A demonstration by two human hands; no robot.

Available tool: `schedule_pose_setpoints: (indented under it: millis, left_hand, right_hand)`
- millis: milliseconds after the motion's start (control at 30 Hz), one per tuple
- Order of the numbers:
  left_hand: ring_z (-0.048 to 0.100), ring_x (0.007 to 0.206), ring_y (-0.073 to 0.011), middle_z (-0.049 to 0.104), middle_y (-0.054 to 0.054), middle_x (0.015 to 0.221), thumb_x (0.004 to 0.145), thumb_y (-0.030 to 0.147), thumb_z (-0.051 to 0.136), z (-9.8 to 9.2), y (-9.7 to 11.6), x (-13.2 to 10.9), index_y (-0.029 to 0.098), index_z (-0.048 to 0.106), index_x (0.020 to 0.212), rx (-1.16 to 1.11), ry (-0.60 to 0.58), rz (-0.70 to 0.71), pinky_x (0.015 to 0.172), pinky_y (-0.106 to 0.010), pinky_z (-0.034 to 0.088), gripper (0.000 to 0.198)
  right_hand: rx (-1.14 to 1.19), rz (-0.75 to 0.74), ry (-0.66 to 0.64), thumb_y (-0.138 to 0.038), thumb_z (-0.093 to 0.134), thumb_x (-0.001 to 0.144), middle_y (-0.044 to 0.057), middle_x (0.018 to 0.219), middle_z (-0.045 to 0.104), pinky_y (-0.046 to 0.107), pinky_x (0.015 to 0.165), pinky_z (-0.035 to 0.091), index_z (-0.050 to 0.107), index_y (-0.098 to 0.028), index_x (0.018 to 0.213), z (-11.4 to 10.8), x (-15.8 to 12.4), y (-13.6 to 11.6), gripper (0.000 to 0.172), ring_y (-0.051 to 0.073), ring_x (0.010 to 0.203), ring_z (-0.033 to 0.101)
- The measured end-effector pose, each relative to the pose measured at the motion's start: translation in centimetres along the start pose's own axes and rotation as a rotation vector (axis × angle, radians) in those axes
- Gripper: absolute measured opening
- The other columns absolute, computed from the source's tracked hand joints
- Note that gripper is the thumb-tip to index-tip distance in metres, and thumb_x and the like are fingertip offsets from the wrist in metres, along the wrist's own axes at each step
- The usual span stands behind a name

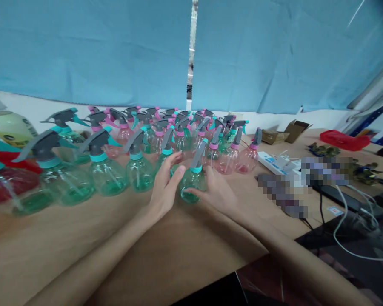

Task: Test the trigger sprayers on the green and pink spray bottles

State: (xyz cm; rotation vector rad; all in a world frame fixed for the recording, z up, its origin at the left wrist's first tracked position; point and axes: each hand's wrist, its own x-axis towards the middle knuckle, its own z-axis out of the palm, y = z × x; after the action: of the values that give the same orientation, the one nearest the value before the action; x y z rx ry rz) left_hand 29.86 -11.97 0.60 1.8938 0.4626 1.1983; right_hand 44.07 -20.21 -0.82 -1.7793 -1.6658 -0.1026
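A green-tinted clear spray bottle [193, 182] with a grey trigger head and turquoise collar stands upright on the table in front of me. My right hand [221, 191] grips it from the right, the thumb across its front and the other fingers mostly hidden behind. On its left side is my left hand [164, 185], fingers extended and thumb apart, near the bottle's body; whether it touches is hard to tell. Beside that hand stands another green spray bottle [166, 160], partly covered by the fingers. More green ones, such as this spray bottle [139, 174], line up to the left.
Several pink spray bottles [228, 161] and green ones crowd behind. A power strip [274, 163], an open cardboard box [296, 131], a red item [344, 139] and cables lie at right. A large yellowish container [11, 125] is at far left. A blue curtain [115, 51] hangs behind.
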Motion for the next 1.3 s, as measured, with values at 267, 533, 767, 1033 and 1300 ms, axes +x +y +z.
schedule_pose_setpoints:
  millis: [267, 533, 767, 1033, 1300]
  left_hand:
    - [0.058, 0.095, -0.0183, 0.062, -0.004, 0.1, 0.095, 0.041, 0.036, -0.1, -1.6, -0.8, 0.021, 0.055, 0.098, 0.088, 0.139, -0.071, 0.085, -0.032, 0.044, 0.028]
    - [0.059, 0.087, -0.0196, 0.062, -0.004, 0.088, 0.096, 0.036, 0.034, 1.0, -3.3, -3.0, 0.02, 0.057, 0.089, 0.205, -0.062, -0.122, 0.08, -0.032, 0.045, 0.029]
    - [0.055, 0.085, -0.0205, 0.057, -0.006, 0.087, 0.096, 0.036, 0.031, 0.9, -4.2, -3.2, 0.019, 0.056, 0.084, 0.254, -0.153, -0.127, 0.075, -0.032, 0.047, 0.032]
    - [0.054, 0.085, -0.0206, 0.056, -0.006, 0.087, 0.097, 0.034, 0.031, 0.9, -4.0, -3.3, 0.019, 0.057, 0.087, 0.279, -0.193, -0.136, 0.074, -0.032, 0.046, 0.032]
    - [0.057, 0.086, -0.0209, 0.058, -0.006, 0.089, 0.096, 0.035, 0.031, 0.8, -4.0, -3.2, 0.02, 0.057, 0.088, 0.279, -0.198, -0.151, 0.072, -0.032, 0.048, 0.031]
  right_hand:
    - [-0.324, 0.058, 0.003, -0.05, 0.064, 0.076, 0.018, 0.108, 0.058, 0.046, 0.09, 0.043, 0.054, -0.009, 0.109, 0.0, 4.0, 1.3, 0.054, 0.033, 0.108, 0.05]
    - [-0.356, 0.137, -0.037, -0.047, 0.067, 0.075, 0.021, 0.11, 0.058, 0.045, 0.087, 0.045, 0.055, -0.005, 0.11, 0.4, 6.4, 0.8, 0.056, 0.035, 0.11, 0.05]
    - [-0.369, 0.204, -0.05, -0.047, 0.07, 0.072, 0.021, 0.109, 0.06, 0.043, 0.081, 0.048, 0.055, -0.006, 0.107, 0.9, 7.7, 0.4, 0.056, 0.035, 0.109, 0.051]
    - [-0.363, 0.201, -0.056, -0.047, 0.068, 0.074, 0.02, 0.109, 0.06, 0.044, 0.079, 0.049, 0.054, -0.01, 0.105, 1.0, 8.1, 0.6, 0.05, 0.035, 0.109, 0.052]
    - [-0.173, 0.16, 0.085, -0.048, 0.057, 0.083, 0.011, 0.105, 0.065, 0.04, 0.079, 0.048, 0.057, -0.019, 0.111, -1.5, 5.0, 2.4, 0.041, 0.029, 0.1, 0.06]
